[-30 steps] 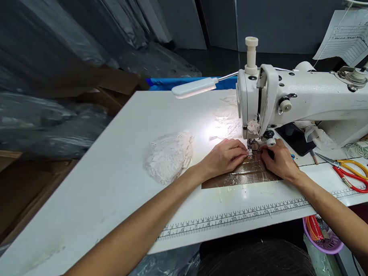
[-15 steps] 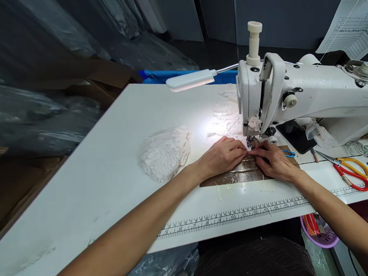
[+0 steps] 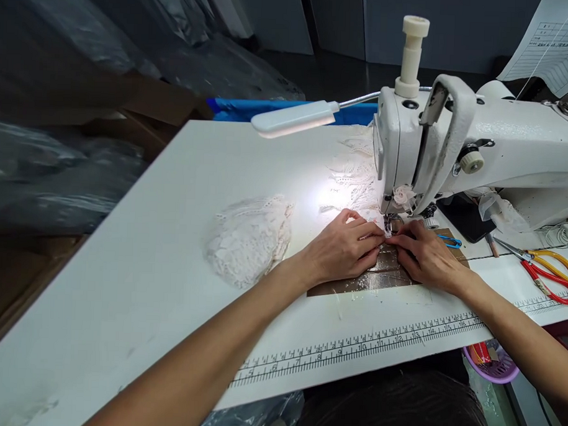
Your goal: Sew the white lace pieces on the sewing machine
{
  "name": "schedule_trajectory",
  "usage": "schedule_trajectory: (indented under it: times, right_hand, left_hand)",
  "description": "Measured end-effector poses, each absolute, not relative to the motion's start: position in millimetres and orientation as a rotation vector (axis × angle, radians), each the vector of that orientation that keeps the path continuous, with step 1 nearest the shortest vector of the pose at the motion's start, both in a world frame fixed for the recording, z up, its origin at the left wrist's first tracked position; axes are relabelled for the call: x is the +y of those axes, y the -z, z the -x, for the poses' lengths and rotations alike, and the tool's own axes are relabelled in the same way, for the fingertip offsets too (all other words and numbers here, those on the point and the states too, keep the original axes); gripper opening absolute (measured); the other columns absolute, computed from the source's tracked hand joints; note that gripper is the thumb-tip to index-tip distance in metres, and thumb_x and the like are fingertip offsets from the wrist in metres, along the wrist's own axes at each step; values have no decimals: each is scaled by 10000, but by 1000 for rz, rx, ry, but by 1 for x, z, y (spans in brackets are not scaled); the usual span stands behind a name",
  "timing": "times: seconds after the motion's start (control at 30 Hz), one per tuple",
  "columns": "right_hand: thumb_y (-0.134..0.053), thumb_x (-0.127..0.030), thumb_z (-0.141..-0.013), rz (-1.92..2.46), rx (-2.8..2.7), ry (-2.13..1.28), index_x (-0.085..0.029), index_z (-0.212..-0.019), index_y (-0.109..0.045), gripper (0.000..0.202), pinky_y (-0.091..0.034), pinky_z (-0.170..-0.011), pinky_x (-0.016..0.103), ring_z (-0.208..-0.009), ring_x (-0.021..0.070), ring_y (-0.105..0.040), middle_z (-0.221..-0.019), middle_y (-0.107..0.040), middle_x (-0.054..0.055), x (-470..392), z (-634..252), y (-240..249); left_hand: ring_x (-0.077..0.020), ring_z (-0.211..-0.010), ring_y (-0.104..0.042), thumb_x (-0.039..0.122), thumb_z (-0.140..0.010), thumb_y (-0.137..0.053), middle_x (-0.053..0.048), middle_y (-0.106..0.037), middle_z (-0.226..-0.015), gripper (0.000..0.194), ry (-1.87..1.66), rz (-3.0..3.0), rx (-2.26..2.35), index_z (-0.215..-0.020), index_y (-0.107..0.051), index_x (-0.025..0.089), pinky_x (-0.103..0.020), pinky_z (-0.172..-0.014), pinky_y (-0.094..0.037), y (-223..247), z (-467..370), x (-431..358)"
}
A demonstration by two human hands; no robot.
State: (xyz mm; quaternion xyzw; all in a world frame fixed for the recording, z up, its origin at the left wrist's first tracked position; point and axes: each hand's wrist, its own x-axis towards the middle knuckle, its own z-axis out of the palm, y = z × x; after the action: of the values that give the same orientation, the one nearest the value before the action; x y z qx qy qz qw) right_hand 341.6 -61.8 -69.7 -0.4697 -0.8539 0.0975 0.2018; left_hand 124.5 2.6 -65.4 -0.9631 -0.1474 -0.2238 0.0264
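Note:
My left hand [image 3: 350, 247] is closed just left of the presser foot of the white sewing machine [image 3: 510, 134], its fingertips pinching the near edge of the white lace [image 3: 355, 178]. On the right, my right hand [image 3: 420, 250] is closed too, thumb and forefinger pinched on the same lace edge in front of the needle. Both hands rest over a brown plate [image 3: 384, 275], fingertips nearly touching. The lace spreads behind my left hand under the lamp's light. A pile of white lace pieces [image 3: 250, 240] lies farther left on the table.
The lamp [image 3: 294, 119] reaches over the white table [image 3: 138, 245]. Right of my right hand are a blue thread snipper [image 3: 449, 242], a dark phone [image 3: 467, 218] and scissors [image 3: 550, 269]. A ruler strip [image 3: 353, 353] runs along the front edge; a purple basket [image 3: 497, 369] sits below.
The camera view has shifted slightly, moving the machine right and nearer in the picture. Both hands keep nearly the same place at the needle.

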Motion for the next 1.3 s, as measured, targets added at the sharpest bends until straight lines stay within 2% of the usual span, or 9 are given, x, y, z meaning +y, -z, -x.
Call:
schedule_trajectory:
  times: [0.27,0.5,0.67,0.73,0.83,0.93,1.0,1.2,1.3]
  right_hand:
    - [-404,-162,-953,1388,-2450,-194,-97,-1224,-621,353,-489,-879,417,-980,265,-528,-1073,-572,176,-65,-334,63]
    - [-363,-129,-950,1429,-2485,-68,-144,-1205,-599,348,-483,-840,399,-961,263,-510,-1041,-568,150,-66,-331,63]
    - [-370,-153,-963,1397,-2429,-175,-124,-1172,-612,322,-494,-830,382,-889,232,-549,-1068,-579,159,-62,-336,57]
    - [-382,-229,-985,1434,-2343,-318,-131,-1130,-628,302,-504,-791,358,-851,212,-575,-1062,-601,150,-59,-342,52]
    - [-370,-326,-1009,1508,-2201,-555,-164,-992,-644,318,-501,-734,319,-788,185,-598,-937,-645,97,-51,-350,49]
    - [-351,-317,-1010,1618,-2065,-595,-181,-838,-625,351,-480,-690,302,-757,184,-606,-827,-651,74,-42,-354,52]
    - [-356,-295,-996,1665,-2009,-563,-184,-774,-604,351,-472,-668,304,-752,189,-610,-840,-656,85,-39,-353,55]
    - [-463,-388,-966,1456,-2052,-477,-198,-987,-652,268,-533,-792,366,-940,218,-625,-1077,-635,103,-53,-354,58]
    - [-474,-320,-959,1436,-2042,-342,-188,-1009,-667,240,-541,-794,361,-913,208,-631,-1098,-612,106,-59,-360,62]
  left_hand:
    - [-185,-936,-664,223,-982,-412,-82,-712,-1108,273,625,2977,-479,-1037,-671,157,-395,-886,-471,65,-122,4]
    - [-209,-924,-662,260,-978,-407,-117,-675,-1177,307,573,2994,-524,-1120,-637,113,-389,-814,-471,68,-122,7]
    - [-216,-962,-651,305,-979,-411,-107,-650,-1238,319,530,2998,-595,-1167,-614,148,-401,-842,-433,68,-121,7]
    - [-222,-976,-643,338,-982,-401,-99,-650,-1238,333,515,2988,-610,-1173,-612,166,-407,-838,-416,67,-121,8]
    - [-228,-958,-641,365,-982,-392,-106,-662,-1192,359,506,2988,-622,-1183,-611,165,-405,-813,-405,67,-121,9]
    - [-231,-953,-639,360,-984,-379,-109,-672,-1124,371,496,2990,-628,-1181,-616,155,-398,-803,-412,66,-121,9]
    - [-235,-946,-634,354,-989,-369,-118,-672,-1102,381,500,2980,-618,-1180,-615,135,-397,-791,-415,66,-121,9]
    - [-242,-940,-607,336,-996,-361,-136,-642,-1157,378,505,2976,-641,-1213,-591,129,-406,-778,-412,67,-121,7]
    - [-235,-944,-600,310,-1018,-320,-140,-642,-1129,378,514,2956,-708,-1209,-585,119,-440,-868,-419,67,-122,4]
